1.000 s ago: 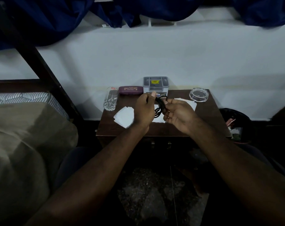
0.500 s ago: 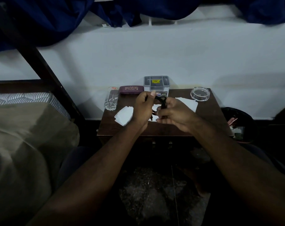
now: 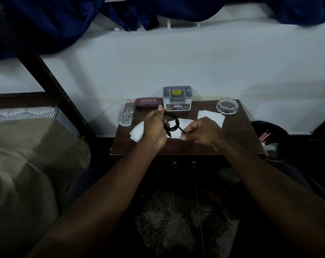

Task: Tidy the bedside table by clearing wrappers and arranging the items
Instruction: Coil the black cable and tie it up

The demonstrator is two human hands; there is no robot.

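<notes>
A person's right hand (image 3: 202, 132) pinches the free end of a black cable (image 3: 173, 125) while the left hand (image 3: 155, 125) grips its coils above the bedside table (image 3: 238, 135) (apparently winding it for storage); white wrappers (image 3: 212, 116) lie beneath and beyond the fingers, a grey organiser box (image 3: 177, 98) farther back.

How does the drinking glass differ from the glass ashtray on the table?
The drinking glass is tall and narrow; the glass ashtray is low, wide and round. The drinking glass stands at the back left edge of the table, beside the maroon spectacle case; the ashtray sits at the back right corner. The glass carries a small red mark near its rim; the ashtray shows none. Both are clear, upright and look empty.
</notes>
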